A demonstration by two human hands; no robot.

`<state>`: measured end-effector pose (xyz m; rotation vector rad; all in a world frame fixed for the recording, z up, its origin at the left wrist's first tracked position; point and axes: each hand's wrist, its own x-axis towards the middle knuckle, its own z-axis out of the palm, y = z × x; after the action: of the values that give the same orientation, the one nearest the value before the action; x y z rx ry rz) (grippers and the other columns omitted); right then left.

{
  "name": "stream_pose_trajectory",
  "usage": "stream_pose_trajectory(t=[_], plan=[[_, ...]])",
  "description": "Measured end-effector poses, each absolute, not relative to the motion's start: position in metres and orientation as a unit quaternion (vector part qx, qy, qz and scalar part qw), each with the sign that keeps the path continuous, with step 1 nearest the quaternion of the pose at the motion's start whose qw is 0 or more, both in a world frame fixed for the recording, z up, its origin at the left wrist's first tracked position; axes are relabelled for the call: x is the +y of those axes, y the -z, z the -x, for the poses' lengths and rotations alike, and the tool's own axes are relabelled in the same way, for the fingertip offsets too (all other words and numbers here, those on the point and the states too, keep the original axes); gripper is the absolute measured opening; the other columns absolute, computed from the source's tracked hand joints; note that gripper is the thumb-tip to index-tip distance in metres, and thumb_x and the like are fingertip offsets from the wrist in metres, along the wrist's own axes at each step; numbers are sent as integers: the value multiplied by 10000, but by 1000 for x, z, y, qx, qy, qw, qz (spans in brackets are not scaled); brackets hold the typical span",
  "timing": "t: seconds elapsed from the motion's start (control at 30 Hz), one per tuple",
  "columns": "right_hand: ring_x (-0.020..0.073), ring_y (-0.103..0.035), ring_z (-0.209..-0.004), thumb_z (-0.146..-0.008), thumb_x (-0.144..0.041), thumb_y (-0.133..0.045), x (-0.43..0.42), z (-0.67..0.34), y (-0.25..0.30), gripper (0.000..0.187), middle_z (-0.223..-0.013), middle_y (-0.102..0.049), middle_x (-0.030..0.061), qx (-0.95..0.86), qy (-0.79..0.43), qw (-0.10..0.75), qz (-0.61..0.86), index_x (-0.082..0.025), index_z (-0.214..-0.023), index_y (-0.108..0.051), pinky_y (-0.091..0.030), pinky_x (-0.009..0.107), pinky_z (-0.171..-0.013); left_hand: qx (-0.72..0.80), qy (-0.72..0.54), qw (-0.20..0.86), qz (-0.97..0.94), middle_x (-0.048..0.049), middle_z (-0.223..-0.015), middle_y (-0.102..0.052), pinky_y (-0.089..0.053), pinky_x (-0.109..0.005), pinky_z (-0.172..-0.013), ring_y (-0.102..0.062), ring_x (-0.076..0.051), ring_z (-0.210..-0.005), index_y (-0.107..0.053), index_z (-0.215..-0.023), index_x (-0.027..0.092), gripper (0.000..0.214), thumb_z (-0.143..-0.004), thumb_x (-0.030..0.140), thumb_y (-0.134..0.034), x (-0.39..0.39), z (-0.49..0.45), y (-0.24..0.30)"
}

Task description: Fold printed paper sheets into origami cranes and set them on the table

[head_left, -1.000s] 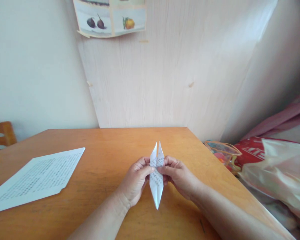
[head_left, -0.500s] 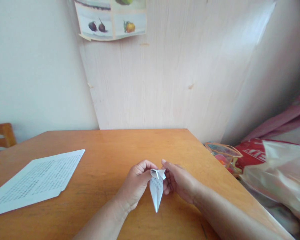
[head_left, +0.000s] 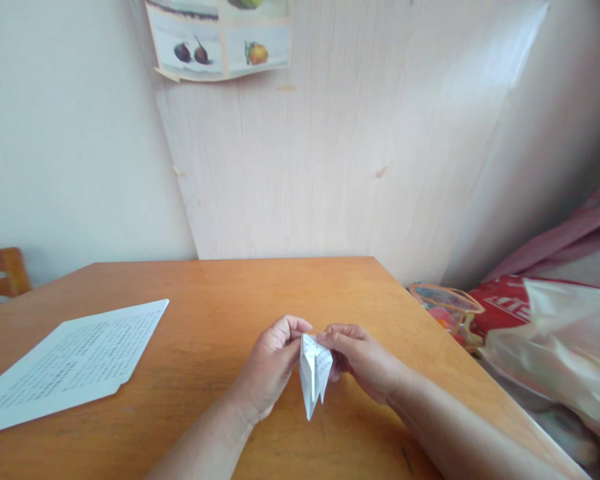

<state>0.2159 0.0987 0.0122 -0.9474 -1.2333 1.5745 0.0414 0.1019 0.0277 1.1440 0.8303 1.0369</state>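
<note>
A small folded piece of printed paper (head_left: 314,373) hangs between my hands above the wooden table, its narrow points facing down toward me. My left hand (head_left: 279,363) pinches its upper left edge between thumb and fingers. At the upper right edge, the thumb and fingers of my right hand (head_left: 354,353) are closed on the same paper. Several folded layers show, with two pointed tips at the bottom. Part of the right-hand fingers is hidden behind the paper.
Sheets of printed paper (head_left: 80,363) lie on the left of the wooden table (head_left: 220,293). A wooden chair (head_left: 15,272) stands beyond the left edge. Past the right edge are an orange-rimmed clear bag (head_left: 447,300), a red bag (head_left: 500,303) and a whitish plastic bag (head_left: 565,347).
The flap at the top of the folded paper has come down, so a second point now hangs at the right. My right thumb has moved left onto the paper's top edge.
</note>
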Motion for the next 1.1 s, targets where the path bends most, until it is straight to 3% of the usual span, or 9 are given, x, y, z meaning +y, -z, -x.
stream_pose_trajectory(t=[0.23,0.47,0.7,1.1], plan=[[112,-511,-476,-857,-432,-666,101,-216,-12,325,-542,-592,3,-511,-606,461,399,-167,-672,-628,-387,237,-482,360,-454,644,-499,-29,-770,-673,-455,-295,-734,-610,-168,-717,-654,-887,170,170,-802,307,-709,106,-39,-24],[108,-485,-455,-869,-476,-641,102,-214,-8,361,-525,-567,-12,-528,-575,468,415,-187,-658,-592,-360,243,-470,332,-473,652,-492,-61,-794,-678,-464,-310,-732,-617,-201,-780,-675,-844,148,218,-862,360,-628,106,-40,-24],[112,-470,-460,-870,-552,-641,100,-210,-6,428,-516,-546,-18,-545,-539,468,439,-203,-639,-551,-335,253,-467,352,-438,656,-503,-50,-763,-681,-462,-309,-742,-626,-186,-735,-654,-822,157,303,-844,455,-706,106,-39,-20],[109,-455,-455,-886,-601,-613,99,-209,-7,481,-508,-526,-17,-568,-502,467,456,-203,-625,-548,-326,254,-459,377,-417,656,-504,-53,-792,-688,-465,-323,-760,-621,-191,-763,-636,-849,153,241,-811,370,-733,105,-40,-21]])
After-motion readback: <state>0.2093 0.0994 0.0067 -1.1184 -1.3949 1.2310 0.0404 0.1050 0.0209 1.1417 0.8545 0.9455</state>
